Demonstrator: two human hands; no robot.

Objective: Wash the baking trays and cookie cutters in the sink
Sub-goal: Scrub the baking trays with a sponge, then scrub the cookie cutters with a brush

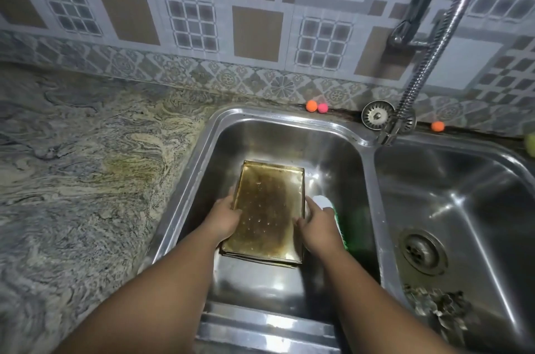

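1. The baking tray (265, 213) lies in the left sink basin (341, 157), between both hands.
2. The left hand (224, 219) clamps the tray's left rim.
3. The right hand (317, 223) clasps its right rim; a green-and-white brush (333, 206) sits just beyond.

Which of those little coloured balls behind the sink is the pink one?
The pink ball touches an orange ball behind the left basin; the other orange ball sits alone, farther right.

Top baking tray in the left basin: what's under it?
At least one more tray edge shows beneath the top baking tray, stacked in the left basin. How many trays lie under it, or anything else, is hidden.
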